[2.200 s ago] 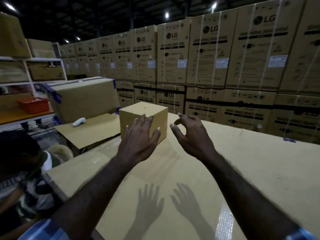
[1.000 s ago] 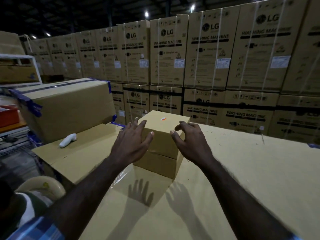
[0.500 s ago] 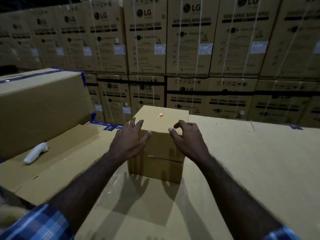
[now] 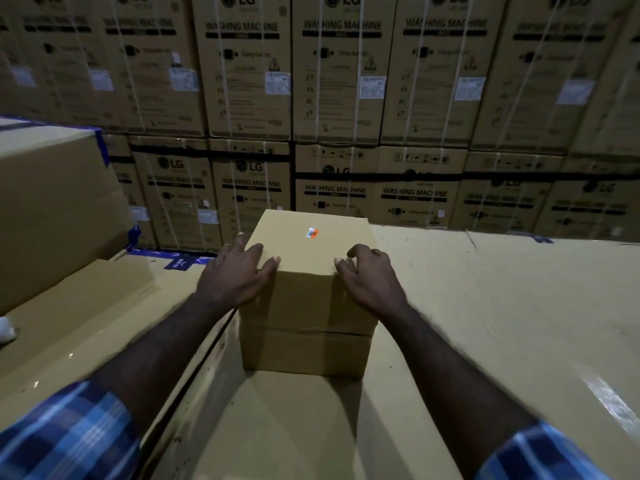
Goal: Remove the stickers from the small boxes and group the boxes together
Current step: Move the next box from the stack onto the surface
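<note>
Two small brown boxes are stacked in front of me on a big flat cardboard surface (image 4: 502,323). The upper small box (image 4: 304,296) carries a small orange and white sticker (image 4: 312,233) on its top face. The lower small box (image 4: 304,353) shows only its near side. My left hand (image 4: 235,275) grips the upper box's near left corner, thumb on top. My right hand (image 4: 370,278) holds its near right corner with the fingers curled over the edge.
A large brown carton (image 4: 52,202) with blue tape stands at the left on a lower cardboard sheet (image 4: 79,313). A white object (image 4: 5,329) lies at the left edge. A wall of stacked washing machine cartons (image 4: 339,98) closes the back.
Both hands have closed onto the upper box's near corners. The view has dropped and come closer; the stack sits lower and larger in the frame.
</note>
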Demonstrator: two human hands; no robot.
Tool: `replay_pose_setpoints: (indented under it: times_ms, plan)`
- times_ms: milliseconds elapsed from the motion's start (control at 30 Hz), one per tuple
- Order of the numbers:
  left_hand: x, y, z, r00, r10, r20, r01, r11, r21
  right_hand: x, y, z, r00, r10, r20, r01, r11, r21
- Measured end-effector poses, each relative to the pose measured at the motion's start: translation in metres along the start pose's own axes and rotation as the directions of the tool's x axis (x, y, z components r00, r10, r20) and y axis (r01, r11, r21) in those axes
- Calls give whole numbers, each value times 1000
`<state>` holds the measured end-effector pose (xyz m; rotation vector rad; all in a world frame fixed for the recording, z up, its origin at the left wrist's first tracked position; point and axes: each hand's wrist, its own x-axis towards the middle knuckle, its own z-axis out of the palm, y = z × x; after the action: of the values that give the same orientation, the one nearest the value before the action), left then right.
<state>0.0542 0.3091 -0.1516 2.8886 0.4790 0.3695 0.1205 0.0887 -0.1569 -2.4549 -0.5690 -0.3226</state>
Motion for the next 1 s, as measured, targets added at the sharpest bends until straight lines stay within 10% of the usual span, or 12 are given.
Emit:
replay_pose_setpoints:
  times_ms: [1000]
  plan:
    - [12, 55, -30, 998, -9, -65, -27, 845, -535, 1, 19, -59, 963, 57, -264, -45, 998, 52]
